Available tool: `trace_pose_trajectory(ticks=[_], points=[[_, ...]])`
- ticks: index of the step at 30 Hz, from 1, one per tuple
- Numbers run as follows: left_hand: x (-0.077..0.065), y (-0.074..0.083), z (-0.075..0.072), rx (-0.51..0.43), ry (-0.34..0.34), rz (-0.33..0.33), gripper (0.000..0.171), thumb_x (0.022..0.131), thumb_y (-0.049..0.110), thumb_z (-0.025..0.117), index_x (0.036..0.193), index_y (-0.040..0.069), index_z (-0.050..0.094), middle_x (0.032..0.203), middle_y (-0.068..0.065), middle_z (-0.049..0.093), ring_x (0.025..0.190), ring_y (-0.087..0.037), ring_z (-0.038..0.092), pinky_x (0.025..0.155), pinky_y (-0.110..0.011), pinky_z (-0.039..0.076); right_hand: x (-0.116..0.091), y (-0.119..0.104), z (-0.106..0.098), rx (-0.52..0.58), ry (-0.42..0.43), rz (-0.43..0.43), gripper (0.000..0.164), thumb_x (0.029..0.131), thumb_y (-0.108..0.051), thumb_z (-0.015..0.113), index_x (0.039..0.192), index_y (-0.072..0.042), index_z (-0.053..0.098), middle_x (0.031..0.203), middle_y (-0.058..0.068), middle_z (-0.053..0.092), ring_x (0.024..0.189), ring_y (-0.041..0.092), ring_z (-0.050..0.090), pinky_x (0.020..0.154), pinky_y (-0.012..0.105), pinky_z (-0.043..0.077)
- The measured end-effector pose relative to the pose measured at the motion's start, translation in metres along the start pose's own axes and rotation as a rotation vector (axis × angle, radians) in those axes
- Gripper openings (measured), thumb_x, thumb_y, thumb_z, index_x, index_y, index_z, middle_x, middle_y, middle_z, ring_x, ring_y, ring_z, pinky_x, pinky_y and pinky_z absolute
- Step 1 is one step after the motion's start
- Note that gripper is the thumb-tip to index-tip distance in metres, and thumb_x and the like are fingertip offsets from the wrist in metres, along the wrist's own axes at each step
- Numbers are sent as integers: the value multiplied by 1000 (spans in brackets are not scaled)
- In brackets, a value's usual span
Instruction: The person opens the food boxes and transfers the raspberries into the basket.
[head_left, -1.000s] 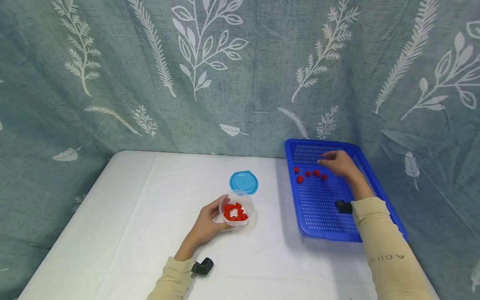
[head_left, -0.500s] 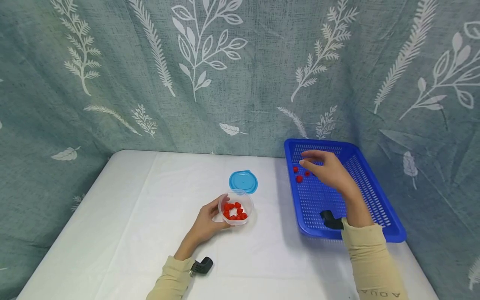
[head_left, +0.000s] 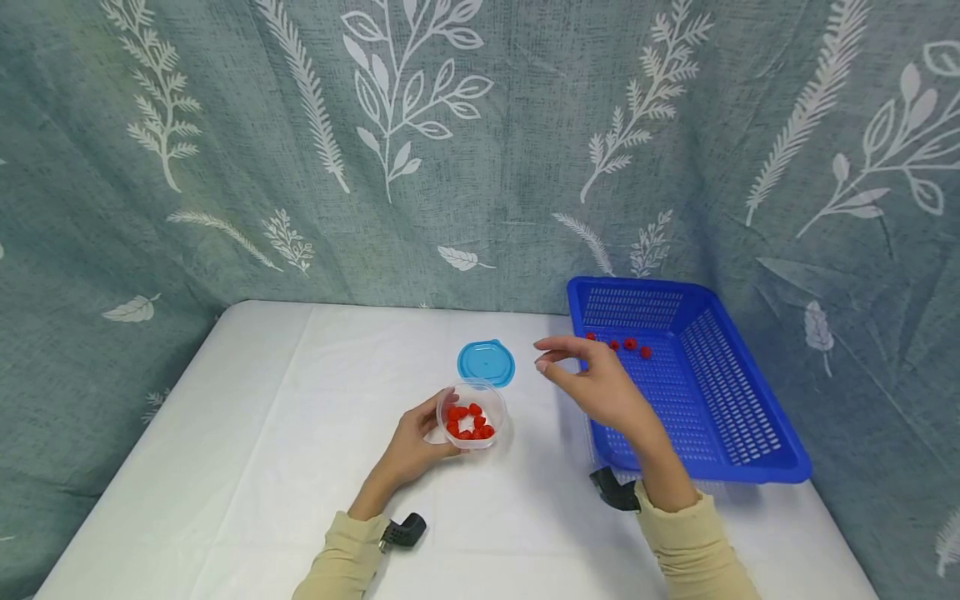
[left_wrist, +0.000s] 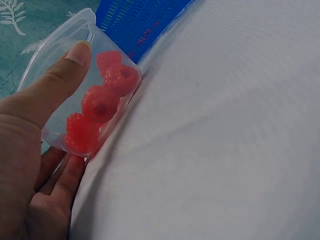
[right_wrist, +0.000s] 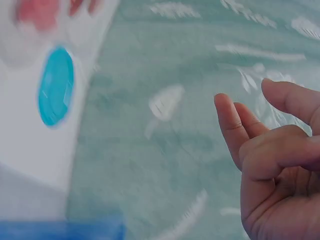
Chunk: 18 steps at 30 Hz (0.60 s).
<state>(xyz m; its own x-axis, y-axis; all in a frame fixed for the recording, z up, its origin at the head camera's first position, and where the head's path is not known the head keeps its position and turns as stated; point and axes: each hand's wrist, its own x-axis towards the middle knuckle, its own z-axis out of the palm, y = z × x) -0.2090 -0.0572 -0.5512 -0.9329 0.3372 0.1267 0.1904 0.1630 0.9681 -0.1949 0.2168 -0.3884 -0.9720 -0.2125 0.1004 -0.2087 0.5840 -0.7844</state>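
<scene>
My left hand (head_left: 420, 443) grips a clear round plastic container (head_left: 501, 408) from its left side, thumb on the near wall. Several red raspberries (left_wrist: 100, 104) lie along its bottom, seen through the wall in the left wrist view. The right hand (head_left: 592, 379) hangs over the left rim of a blue basket (head_left: 720, 367), its fingertips pointing left at the container. Thumb and fingers stand apart, and nothing shows between them in the right wrist view. Several more raspberries (head_left: 630, 343) lie in the basket's far left part, partly behind the right hand.
A blue round lid (head_left: 486, 363) lies flat just behind the container. White cloth (head_left: 300, 467) covers the table. A green leaf-patterned curtain (head_left: 525, 208) hangs along the back and sides.
My right hand has moved left and toward me, from inside the basket to above its left rim. The left hand and container have stayed in place.
</scene>
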Motion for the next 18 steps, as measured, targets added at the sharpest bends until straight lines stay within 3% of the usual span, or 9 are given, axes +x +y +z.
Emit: trace_pose_trajectory(ticks=[4,8,11,15,18], points=[[-2,6,-1,-2,2,11,84,78,0,85,151,0,45,147,-21,55,141,-35,48,117,-49,39,2,3,30,19,-40,-17,30,98,-18,68,126,-6,70,113,11,72,105,26,65,74,30,58],[-1,6,0,-20,7,4,84,77,-2,85,152,1,45,147,-20,55,141,-33,48,118,-47,38,4,13,57,24,-64,-31,26,98,-15,67,122,-6,72,113,10,73,106,27,66,77,31,60],[-1,6,1,-21,12,-2,84,77,-3,84,151,1,46,147,-19,56,141,-33,48,118,-47,38,5,22,77,17,-78,-31,24,98,-11,66,120,-4,73,115,12,73,108,27,66,83,38,61],[-3,6,1,-9,15,2,84,77,-4,84,151,1,46,146,-19,57,142,-34,48,118,-48,38,5,33,101,-41,-95,8,23,97,-8,66,118,-4,73,117,10,74,111,28,66,94,49,58],[-3,6,0,-14,11,19,84,77,-4,84,151,-1,45,146,-20,56,142,-35,47,118,-49,38,6,37,114,-140,-82,39,21,95,-8,69,115,-4,74,113,7,75,107,27,67,94,48,58]])
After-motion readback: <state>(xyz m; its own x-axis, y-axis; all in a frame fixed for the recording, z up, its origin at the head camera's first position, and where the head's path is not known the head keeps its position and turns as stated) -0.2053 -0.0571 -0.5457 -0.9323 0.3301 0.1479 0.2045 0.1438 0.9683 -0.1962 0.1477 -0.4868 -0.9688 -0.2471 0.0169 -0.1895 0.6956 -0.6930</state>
